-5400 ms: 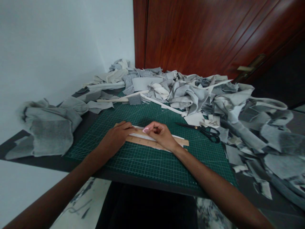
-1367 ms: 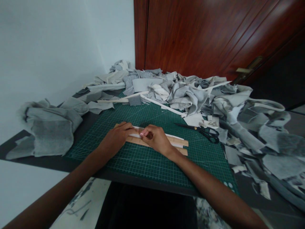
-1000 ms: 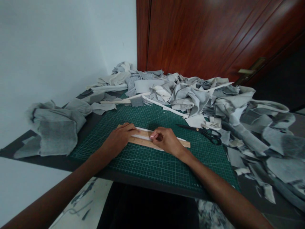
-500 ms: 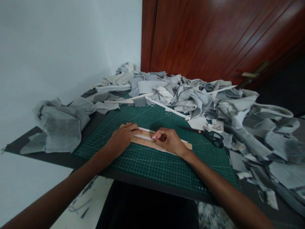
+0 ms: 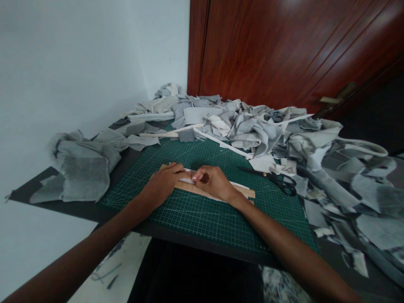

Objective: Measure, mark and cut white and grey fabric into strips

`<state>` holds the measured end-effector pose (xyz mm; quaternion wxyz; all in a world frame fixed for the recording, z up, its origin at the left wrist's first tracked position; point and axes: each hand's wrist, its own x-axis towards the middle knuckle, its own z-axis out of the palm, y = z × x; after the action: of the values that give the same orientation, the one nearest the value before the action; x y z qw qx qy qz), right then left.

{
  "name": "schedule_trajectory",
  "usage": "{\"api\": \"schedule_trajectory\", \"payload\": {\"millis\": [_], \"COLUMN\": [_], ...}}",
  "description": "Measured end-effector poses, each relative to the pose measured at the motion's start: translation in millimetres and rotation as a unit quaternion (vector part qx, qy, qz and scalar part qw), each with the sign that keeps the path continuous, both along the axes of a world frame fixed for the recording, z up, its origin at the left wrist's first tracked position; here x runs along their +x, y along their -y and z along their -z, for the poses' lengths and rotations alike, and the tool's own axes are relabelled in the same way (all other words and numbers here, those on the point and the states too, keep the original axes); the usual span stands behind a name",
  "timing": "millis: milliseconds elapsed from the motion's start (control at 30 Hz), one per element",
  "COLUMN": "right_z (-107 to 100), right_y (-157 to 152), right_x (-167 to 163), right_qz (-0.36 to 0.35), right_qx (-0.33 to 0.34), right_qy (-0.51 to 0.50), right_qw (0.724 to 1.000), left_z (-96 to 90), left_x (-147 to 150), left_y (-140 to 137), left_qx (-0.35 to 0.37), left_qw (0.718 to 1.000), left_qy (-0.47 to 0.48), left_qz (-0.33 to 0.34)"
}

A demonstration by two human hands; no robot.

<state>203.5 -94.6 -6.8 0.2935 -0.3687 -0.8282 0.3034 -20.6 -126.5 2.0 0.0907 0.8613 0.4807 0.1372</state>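
A wooden ruler (image 5: 197, 189) lies slantwise on the green cutting mat (image 5: 202, 216). Along it runs a white strip (image 5: 187, 181), and a second length of pale wood shows beside it; their far parts are covered by my hands. My left hand (image 5: 162, 182) bears down on the left end of the ruler, fingers bent over it and together. Just right of it, my right hand (image 5: 214, 181) is closed, thumb and forefinger pinched low over the white strip. What sits between those fingertips is too small to make out.
Black scissors (image 5: 277, 180) lie on the mat to the right. Heaps of grey and cream fabric scraps (image 5: 252, 126) line the back and right of the table. A grey cloth bundle (image 5: 83, 172) sits at the left, by the wall. A wooden door (image 5: 268, 50) stands behind.
My right hand has slid left along the ruler, closer to my left hand, still pinched. The left hand stays nearly where it was.
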Motion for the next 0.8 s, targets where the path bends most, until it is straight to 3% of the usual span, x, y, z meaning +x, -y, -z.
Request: {"api": "schedule_trajectory", "payload": {"millis": [333,800], "right_z": [-0.6,-6.5], "right_y": [2.7,15.6], "right_x": [10.8,47.9], "right_qz": [-0.005,0.018], "right_qx": [0.012,-0.038], "right_qy": [-0.012,0.002], "right_qw": [1.0,0.999], "left_z": [1.9,5.7], "left_x": [-1.0,-2.1], "left_y": [-0.5,-2.0], "left_qx": [0.008,0.031], "left_qw": [1.0,0.999], "left_qy": [-0.029,-0.026], "left_qz": [-0.002,-0.004]}}
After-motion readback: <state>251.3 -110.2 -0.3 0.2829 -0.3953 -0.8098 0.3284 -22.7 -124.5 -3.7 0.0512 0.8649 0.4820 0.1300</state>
